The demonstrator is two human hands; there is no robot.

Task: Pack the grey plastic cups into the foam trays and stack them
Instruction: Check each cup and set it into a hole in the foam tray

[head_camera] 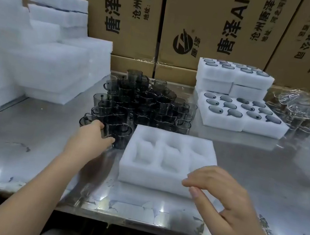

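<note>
Your left hand (92,137) curls at the nearest translucent grey plastic cup (121,136), at ten o'clock from the empty white foam tray (159,180) (grip unclear, blurred). Your right hand (224,198) hovers loose-fingered. The cup looks light, stiff and slick, so grasp it around the wall.

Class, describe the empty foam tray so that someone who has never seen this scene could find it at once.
On the steel table, find the pile of grey cups near the middle. The foam tray lies just in front and right of that pile, nearest the person. Unlike the filled trays farther back, its pockets hold no cups.
</note>
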